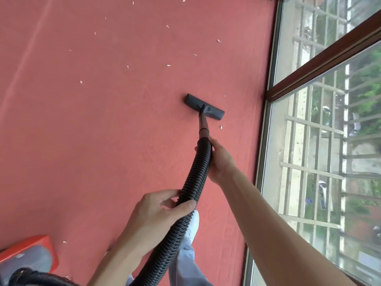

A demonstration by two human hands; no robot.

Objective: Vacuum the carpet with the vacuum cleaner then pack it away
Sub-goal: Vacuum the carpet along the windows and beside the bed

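Observation:
A red carpet (103,131) fills the floor. The vacuum's dark grey floor head (204,107) lies flat on it, joined by a short tube to a black ribbed hose (198,178). My right hand (219,159) grips the hose's upper end just behind the tube. Lower down, my left hand (160,211) holds the hose between thumb and fingers. The hose runs down to the bottom left, where the red vacuum body (28,254) stands. Small white scraps (168,65) lie scattered on the carpet beyond the head, and one scrap (220,127) lies just behind its right end.
A tall window (321,83) with a brown frame and outside bars runs along the right edge of the carpet. My leg in light jeans and a white shoe (193,223) stand under the hose.

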